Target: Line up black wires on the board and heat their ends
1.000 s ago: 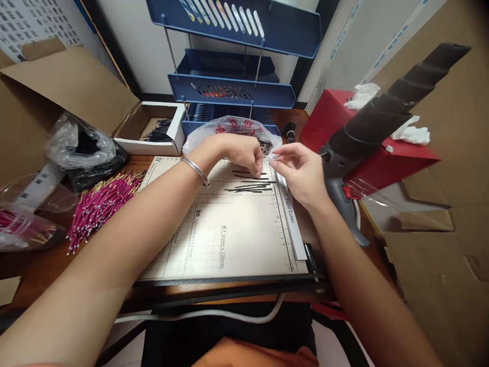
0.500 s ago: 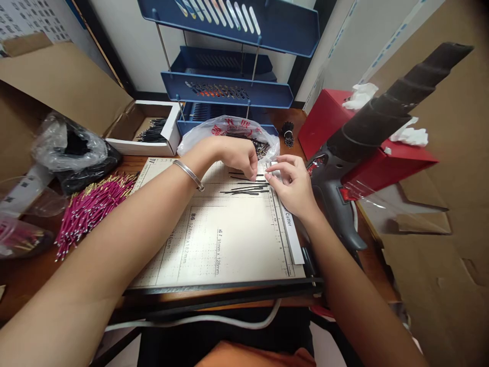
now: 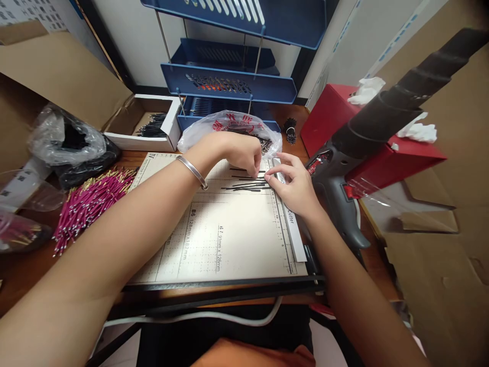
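Thin black strips (image 3: pixel 248 187), possibly wires or tubing, lie crosswise near the top of the cream paper cutter board (image 3: pixel 248 229). My left hand (image 3: pixel 244 151), a bracelet at its wrist, is pinched over the upper strips, and a thin black strip runs at its fingertips. From the right, my right hand (image 3: pixel 293 183) brings thumb and forefinger together at that strip's end, beside the white cutter rail (image 3: pixel 293 229). The other fingers of this hand are curved and apart. My left fingers partly hide the strips.
A plastic bag (image 3: pixel 198 130) of dark pieces stands behind the board, before a blue rack (image 3: pixel 229 84). Magenta gold-tipped pieces (image 3: pixel 91 209) are heaped at left, near a white box (image 3: pixel 135 142). A heat gun (image 3: pixel 344 173) and red box (image 3: pixel 324 114) stand right.
The view has shifted slightly. Both hands stay close together over the strips, with my left hand's pinch and my right fingers almost unchanged.
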A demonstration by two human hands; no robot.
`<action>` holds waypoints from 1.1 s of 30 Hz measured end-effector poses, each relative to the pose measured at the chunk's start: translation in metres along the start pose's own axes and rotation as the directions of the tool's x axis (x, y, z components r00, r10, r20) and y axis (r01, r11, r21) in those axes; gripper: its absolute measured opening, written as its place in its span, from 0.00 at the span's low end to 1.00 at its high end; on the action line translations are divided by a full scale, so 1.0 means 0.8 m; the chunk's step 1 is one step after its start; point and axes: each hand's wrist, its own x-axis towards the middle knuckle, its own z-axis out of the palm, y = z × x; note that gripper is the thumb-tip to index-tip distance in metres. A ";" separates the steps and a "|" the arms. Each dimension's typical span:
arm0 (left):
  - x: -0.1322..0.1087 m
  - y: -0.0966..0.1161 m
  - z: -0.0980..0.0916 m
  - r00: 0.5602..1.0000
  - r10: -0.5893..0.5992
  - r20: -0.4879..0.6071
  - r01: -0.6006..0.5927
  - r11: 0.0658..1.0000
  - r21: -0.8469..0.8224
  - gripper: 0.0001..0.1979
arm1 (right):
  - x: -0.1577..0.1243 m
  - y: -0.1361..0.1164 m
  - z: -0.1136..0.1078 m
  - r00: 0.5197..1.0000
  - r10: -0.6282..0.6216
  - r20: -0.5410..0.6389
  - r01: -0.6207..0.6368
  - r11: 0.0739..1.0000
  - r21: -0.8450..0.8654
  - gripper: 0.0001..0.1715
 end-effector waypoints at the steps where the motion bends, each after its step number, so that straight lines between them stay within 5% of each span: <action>1: 0.000 0.001 0.000 1.000 -0.004 -0.005 0.004 1.000 0.005 0.19 | 0.000 0.000 0.000 1.000 -0.002 0.006 0.002 1.000 0.001 0.05; 12: -0.016 0.034 0.001 0.996 0.046 -0.071 -0.031 0.979 0.199 0.17 | 0.003 0.000 0.000 1.000 0.022 0.016 -0.022 1.000 0.023 0.08; 33: -0.002 0.012 0.000 0.999 0.042 -0.031 -0.041 0.998 0.050 0.22 | 0.001 0.004 -0.001 0.999 -0.015 0.042 0.014 1.000 0.011 0.05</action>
